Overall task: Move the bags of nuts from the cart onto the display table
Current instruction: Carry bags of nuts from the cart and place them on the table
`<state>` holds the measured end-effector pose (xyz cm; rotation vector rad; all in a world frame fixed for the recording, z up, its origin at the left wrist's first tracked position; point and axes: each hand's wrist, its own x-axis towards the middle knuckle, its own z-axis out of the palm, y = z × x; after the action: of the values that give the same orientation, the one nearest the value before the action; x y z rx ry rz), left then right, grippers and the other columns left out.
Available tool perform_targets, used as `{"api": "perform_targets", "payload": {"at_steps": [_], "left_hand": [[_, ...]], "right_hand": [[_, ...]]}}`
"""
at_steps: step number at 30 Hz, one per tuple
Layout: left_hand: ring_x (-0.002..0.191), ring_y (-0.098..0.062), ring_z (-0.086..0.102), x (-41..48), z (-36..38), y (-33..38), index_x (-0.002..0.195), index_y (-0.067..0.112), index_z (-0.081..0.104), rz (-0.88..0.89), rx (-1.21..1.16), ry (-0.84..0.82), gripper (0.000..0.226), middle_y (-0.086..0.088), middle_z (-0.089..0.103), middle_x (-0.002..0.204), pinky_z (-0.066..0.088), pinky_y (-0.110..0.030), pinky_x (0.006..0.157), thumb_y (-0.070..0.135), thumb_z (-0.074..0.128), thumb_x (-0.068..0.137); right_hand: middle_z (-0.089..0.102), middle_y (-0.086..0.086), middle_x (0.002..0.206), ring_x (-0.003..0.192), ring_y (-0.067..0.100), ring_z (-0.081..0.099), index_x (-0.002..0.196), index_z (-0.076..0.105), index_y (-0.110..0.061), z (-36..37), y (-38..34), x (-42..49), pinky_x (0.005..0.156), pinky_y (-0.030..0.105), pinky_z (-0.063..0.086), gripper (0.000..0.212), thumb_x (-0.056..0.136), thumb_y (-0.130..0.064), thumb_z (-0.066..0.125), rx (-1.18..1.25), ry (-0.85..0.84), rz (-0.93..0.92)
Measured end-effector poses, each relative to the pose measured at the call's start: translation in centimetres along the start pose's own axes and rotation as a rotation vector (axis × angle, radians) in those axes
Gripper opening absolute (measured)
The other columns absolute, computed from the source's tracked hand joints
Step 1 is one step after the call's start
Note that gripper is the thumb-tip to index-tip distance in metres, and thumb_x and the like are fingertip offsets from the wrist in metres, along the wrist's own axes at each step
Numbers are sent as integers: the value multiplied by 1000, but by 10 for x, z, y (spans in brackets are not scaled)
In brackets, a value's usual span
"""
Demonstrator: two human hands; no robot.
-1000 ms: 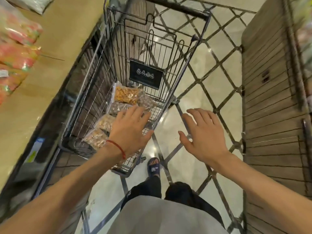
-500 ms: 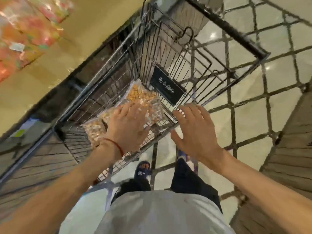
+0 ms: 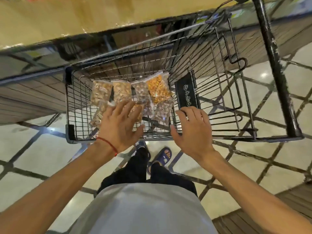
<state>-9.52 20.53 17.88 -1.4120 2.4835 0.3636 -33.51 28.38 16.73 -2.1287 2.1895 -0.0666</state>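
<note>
A black wire shopping cart (image 3: 219, 68) stands in front of me with several clear bags of nuts on its floor. An orange-nut bag (image 3: 157, 88) lies at the right of the group, two pale-nut bags (image 3: 101, 92) (image 3: 121, 91) at the left, and darker bags (image 3: 163, 110) between and below. My left hand (image 3: 120, 125), with a red string at the wrist, hovers open over the near bags, fingers spread. My right hand (image 3: 192, 130) is open above the cart's near rim, beside a black sign plate (image 3: 186, 93). Neither hand holds anything.
The tan display table (image 3: 67, 19) runs along the top, just beyond the cart, with a dark edge below it. The cart's black handle bar (image 3: 273, 65) stands at the right. My feet in blue sandals (image 3: 164, 156) stand on glossy tiled floor. Wooden planking shows at the left and bottom right.
The view has swung round so the cart lies crosswise before me. Both hands have moved forward over the cart, the left above the bags, the right to the near rim.
</note>
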Motion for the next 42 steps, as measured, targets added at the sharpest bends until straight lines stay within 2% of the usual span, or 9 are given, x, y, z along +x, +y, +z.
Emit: {"api": "perform_targets", "payload": {"at_steps": [8, 15, 20, 26, 29, 33, 36, 39, 42], "left_hand": [[157, -28, 20, 17, 17, -27, 160, 29, 24, -89, -67, -64, 70, -3, 29, 168, 13, -54, 126, 66, 24, 100], [144, -35, 43, 41, 29, -56, 149, 21, 46, -129, -153, -83, 66, -11, 52, 152, 38, -64, 114, 62, 33, 99], [140, -36, 49, 62, 37, -63, 145, 19, 54, -174, -184, -99, 68, -14, 56, 149, 43, -64, 107, 63, 35, 97], [149, -33, 33, 99, 56, -59, 157, 23, 34, -295, -208, -222, 70, -11, 38, 161, 31, -62, 116, 64, 24, 101], [146, -31, 36, 119, 63, -54, 156, 22, 34, -339, -207, -250, 68, -10, 40, 158, 36, -61, 115, 61, 29, 100], [136, -29, 45, 144, 70, -47, 151, 20, 41, -372, -238, -236, 64, -10, 50, 146, 44, -59, 108, 59, 35, 101], [130, -31, 51, 159, 79, -47, 144, 18, 49, -402, -248, -228, 61, -11, 57, 136, 47, -61, 104, 58, 39, 99], [126, -28, 52, 172, 92, -49, 145, 21, 49, -415, -246, -240, 59, -8, 57, 134, 46, -55, 105, 59, 40, 100], [133, -26, 47, 182, 104, -49, 149, 25, 43, -427, -217, -282, 62, -5, 51, 143, 42, -53, 109, 63, 33, 102]], "right_hand": [[65, 13, 133, 129, 34, 55, 127, 67, -10, 23, -26, 55, 111, 47, 38, 48, 98, -46, 54, -68, -89, -54], [63, 11, 133, 128, 33, 53, 130, 66, -12, 48, -27, 104, 109, 49, 40, 53, 93, -47, 53, -58, -156, -53], [64, 10, 124, 124, 32, 54, 126, 67, -12, 85, -20, 143, 108, 48, 41, 52, 90, -50, 63, -43, -181, -47], [60, 10, 136, 132, 30, 50, 138, 60, -14, 140, -9, 197, 114, 47, 37, 57, 94, -51, 57, 42, -310, -11], [57, 8, 141, 137, 28, 47, 143, 56, -14, 167, 0, 221, 122, 46, 32, 62, 94, -54, 59, 74, -389, 25], [54, 9, 136, 131, 30, 50, 138, 53, -13, 203, 17, 244, 111, 45, 45, 62, 91, -49, 72, 373, -534, 210], [56, 8, 141, 133, 29, 52, 139, 56, -17, 245, 33, 257, 114, 48, 47, 87, 75, -75, 63, 523, -596, 392], [62, 5, 136, 126, 32, 61, 134, 64, -26, 287, 55, 264, 107, 47, 54, 92, 62, -83, 58, 626, -746, 491], [65, 4, 134, 117, 30, 64, 151, 52, -26, 289, 57, 272, 102, 45, 56, 104, 63, -79, 67, 685, -826, 571]]}}
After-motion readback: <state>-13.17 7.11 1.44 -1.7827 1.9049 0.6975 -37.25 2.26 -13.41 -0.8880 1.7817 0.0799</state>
